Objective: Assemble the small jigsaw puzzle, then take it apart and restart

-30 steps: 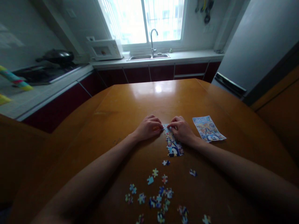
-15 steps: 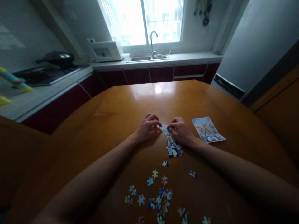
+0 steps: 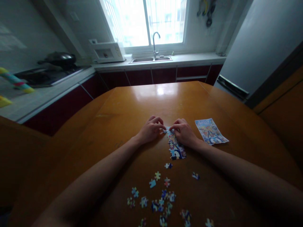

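Observation:
A narrow strip of joined jigsaw pieces (image 3: 175, 147) lies on the wooden table (image 3: 132, 104) in front of me. My left hand (image 3: 151, 130) rests at the strip's far end from the left, its fingers curled and its fingertips pinched on a small puzzle piece (image 3: 166, 129) there. My right hand (image 3: 184, 132) lies along the strip's right side, fingers curled, with the fingertips pressing the same far end. Several loose puzzle pieces (image 3: 161, 198) are scattered nearer to me.
A printed reference picture (image 3: 211, 131) lies to the right of my right hand. Beyond the table run a counter with a sink and tap (image 3: 154, 47), a microwave (image 3: 107, 52) and a wok on the hob (image 3: 60, 59). A grey fridge (image 3: 258, 47) stands at the right.
My left hand drew back slightly from the strip's far end, then returned to it with its fingertips pinched. My right hand has hardly moved.

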The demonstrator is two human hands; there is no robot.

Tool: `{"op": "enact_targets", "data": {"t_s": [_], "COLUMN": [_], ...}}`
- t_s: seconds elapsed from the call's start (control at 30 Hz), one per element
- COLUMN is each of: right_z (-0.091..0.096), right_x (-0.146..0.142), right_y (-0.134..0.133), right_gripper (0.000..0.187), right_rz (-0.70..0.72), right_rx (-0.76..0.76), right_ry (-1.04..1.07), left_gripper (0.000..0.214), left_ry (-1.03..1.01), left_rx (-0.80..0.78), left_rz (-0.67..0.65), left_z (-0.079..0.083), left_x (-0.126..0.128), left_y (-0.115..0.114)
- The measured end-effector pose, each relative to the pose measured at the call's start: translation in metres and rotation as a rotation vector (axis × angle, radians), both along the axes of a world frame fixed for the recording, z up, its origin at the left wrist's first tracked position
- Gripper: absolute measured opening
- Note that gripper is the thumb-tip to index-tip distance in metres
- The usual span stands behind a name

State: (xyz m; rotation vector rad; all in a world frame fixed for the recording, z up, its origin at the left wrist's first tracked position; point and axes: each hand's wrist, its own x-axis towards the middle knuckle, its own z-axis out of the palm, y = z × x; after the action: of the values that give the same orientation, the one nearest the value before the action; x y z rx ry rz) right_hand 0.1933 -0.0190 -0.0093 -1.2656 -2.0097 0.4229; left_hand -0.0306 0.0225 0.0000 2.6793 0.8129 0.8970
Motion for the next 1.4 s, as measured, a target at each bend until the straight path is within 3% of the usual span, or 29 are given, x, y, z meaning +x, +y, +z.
{"op": "enact_targets", "data": {"t_s": [0.17,0.4,1.07,1.27,1.4], "right_z": [0.0,0.002,-0.003,0.011,0.031], "right_x": [0.0,0.003,0.004,0.0,-0.017], "right_y": [0.001,0.005,0.007,-0.005,-0.038], "right_gripper": [0.029,0.026,0.024,0.02,0.022], "right_rz": [-0.005,-0.126,-0.115,-0.006,0.256], "right_rx": [-0.005,0.094,0.074,0.217,0.326], "right_ry": [0.057,0.281,0.271,0.155,-0.011], "left_gripper": [0.039,0.037,0.029,0.04,0.034], "left_ry": [0.034,0.016,0.018,-0.026,-0.063], "left_rx": [0.003,0.019,0.018,0.047,0.046], "left_rz": [-0.013,0.029,-0.05,-0.033,0.003], "left_z": [0.001,-0.001,0.0,-0.003,-0.007], "left_x": [0.0,0.001,0.001,0.001,0.002], "left_y": [-0.001,0.001,0.0,0.003,0.005]}}
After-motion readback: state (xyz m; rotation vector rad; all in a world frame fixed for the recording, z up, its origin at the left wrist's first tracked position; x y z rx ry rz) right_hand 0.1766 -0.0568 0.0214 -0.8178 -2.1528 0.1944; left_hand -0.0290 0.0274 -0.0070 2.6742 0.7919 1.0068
